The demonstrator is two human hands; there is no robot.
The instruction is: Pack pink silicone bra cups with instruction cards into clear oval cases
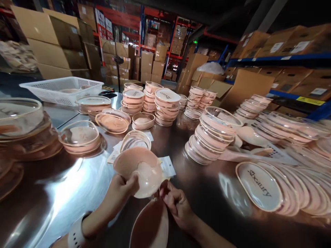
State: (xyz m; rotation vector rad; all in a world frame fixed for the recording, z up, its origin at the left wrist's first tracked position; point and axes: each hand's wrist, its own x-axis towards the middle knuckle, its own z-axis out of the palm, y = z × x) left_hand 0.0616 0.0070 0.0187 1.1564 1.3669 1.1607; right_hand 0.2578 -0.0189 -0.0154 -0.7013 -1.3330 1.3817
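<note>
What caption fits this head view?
Both hands, left and right, hold a pink cup over a shiny table.

Both hands hold a pink cup-shaped pad (141, 175) above the shiny table (64, 193): the left hand (121, 189) takes its lower left edge in a thumb-and-finger grip, and the right hand (176, 203) pinches its lower right edge. Just below the grip lies a second pink pad (151, 227), partly cut off by the frame. Beyond the grip, paper slips (167, 165) lie beside a clear lidded case (136, 139). Farther off stand stacked pink cases (165, 106), and to the right of the grip an oval lid (258, 186) bears lettering, probably a brand name.
</note>
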